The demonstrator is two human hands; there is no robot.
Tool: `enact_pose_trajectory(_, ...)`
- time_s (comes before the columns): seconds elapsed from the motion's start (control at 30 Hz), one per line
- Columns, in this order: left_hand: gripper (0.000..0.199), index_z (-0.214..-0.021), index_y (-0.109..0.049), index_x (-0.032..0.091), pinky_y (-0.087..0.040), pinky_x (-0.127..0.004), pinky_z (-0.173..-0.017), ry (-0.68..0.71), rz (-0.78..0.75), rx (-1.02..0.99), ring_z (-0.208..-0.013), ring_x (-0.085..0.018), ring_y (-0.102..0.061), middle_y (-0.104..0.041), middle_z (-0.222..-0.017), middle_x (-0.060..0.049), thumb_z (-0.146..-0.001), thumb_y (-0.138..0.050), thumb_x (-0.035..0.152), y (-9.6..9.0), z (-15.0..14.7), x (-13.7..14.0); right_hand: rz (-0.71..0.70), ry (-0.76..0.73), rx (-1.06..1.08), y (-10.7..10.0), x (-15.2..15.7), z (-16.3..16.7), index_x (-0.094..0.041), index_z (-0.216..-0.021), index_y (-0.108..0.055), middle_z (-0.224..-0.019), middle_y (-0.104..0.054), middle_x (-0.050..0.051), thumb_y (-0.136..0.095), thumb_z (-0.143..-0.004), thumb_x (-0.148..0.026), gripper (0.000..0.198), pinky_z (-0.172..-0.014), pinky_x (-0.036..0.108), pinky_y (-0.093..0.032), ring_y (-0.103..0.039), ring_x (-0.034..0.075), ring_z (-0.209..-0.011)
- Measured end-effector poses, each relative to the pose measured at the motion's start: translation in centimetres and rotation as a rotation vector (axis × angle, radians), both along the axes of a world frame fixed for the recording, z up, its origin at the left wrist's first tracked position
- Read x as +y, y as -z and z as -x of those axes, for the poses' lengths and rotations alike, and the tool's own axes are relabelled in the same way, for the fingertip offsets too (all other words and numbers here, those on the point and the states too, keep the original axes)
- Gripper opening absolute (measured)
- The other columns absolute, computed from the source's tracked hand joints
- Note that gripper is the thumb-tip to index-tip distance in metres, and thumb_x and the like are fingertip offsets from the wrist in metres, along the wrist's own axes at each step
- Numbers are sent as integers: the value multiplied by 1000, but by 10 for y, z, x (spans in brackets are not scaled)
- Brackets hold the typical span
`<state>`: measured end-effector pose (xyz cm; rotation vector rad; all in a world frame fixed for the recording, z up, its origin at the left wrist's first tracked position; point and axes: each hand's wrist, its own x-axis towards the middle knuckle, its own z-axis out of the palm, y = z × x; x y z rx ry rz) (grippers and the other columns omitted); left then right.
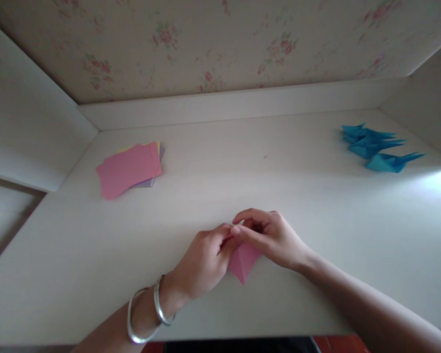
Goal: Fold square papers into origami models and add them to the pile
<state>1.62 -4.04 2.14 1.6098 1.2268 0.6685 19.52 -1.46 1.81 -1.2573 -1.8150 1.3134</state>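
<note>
A folded piece of pink origami paper [243, 262] lies near the front middle of the white desk, its pointed end toward me and a crease running down its centre. My left hand [208, 260] is closed on its left side, thumb and fingers pinched near the upper end. From the right, my right hand [270, 235] grips the same paper, its thumb meeting the left fingertips and its index finger curled above. Both hands cover the paper's upper part, so that end is hidden.
A loose stack of pink, yellow and purple paper sheets [130, 169] lies at the back left of the desk [220, 171]. Several folded blue paper cranes [384, 163] stand in a row at the back right. White side panels and a flower-patterned wall [228, 44] enclose the desk.
</note>
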Motion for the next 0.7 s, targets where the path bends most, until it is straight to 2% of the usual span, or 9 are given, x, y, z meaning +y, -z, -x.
enact_pose_trajectory(0.1,25,-83,-64,19,-42,-23,-61,61,31,21,-66,-15,-62,-68,-74,-1,-96,-55,38,0,2,1,-82,-49,-50,1,0,-1,-18,-80,-73,-66,-68,-1,-56,-95,-34,28,-52,20,-40,-56,9,-55)
enact_pose_trajectory(0.17,30,-77,-61,19,-39,-23,-54,82,84,28,-56,-13,-57,-61,-62,2,-97,-54,41,0,4,2,-119,-25,-66,0,0,-1,-18,-77,-73,-64,-68,-1,-56,-94,-31,28,-51,19,-41,-56,9,-55)
enact_pose_trajectory(0.23,34,-79,-60,19,-37,-22,-49,102,134,6,-50,-11,-53,-54,-56,4,-100,-46,42,-1,5,2,-123,33,-71,0,0,-1,-18,-76,-73,-62,-68,-1,-59,-92,-32,26,-49,18,-40,-55,9,-53)
enact_pose_trajectory(0.3,35,-84,-60,19,-37,-22,-49,97,114,5,-50,-11,-52,-53,-57,5,-102,-40,40,-2,5,3,-107,82,-70,-1,0,-1,-17,-75,-72,-60,-66,-1,-59,-92,-35,28,-46,18,-38,-54,9,-52)
enact_pose_trajectory(0.37,33,-86,-61,18,-39,-23,-55,68,27,43,-57,-12,-55,-59,-64,2,-103,-39,37,-3,4,3,-75,89,-63,-1,1,-2,-17,-76,-72,-62,-66,0,-58,-92,-40,31,-46,19,-38,-54,9,-53)
enact_pose_trajectory(0.47,33,-88,-61,18,-38,-24,-58,22,-44,94,-62,-13,-55,-61,-70,1,-103,-39,37,-3,5,3,37,-6,-64,-4,1,-4,-17,-82,-70,-57,-61,-2,-53,-95,-45,35,-43,18,-37,-51,9,-48)
enact_pose_trajectory(0.57,36,-86,-60,18,-35,-24,-54,8,-26,104,-58,-12,-50,-55,-65,3,-103,-38,42,-1,7,4,94,-89,-90,-6,2,-6,-17,-75,-65,-48,-50,-5,-46,-98,-48,43,-39,18,-31,-43,6,-40)
enact_pose_trajectory(0.7,37,-88,-60,19,-35,-24,-54,-16,19,48,-61,-13,-50,-56,-69,2,-102,-38,45,1,10,7,112,-80,-41,-8,5,-10,-16,-73,-62,-51,-51,-4,-46,-98,-50,45,-40,18,-31,-44,6,-43)
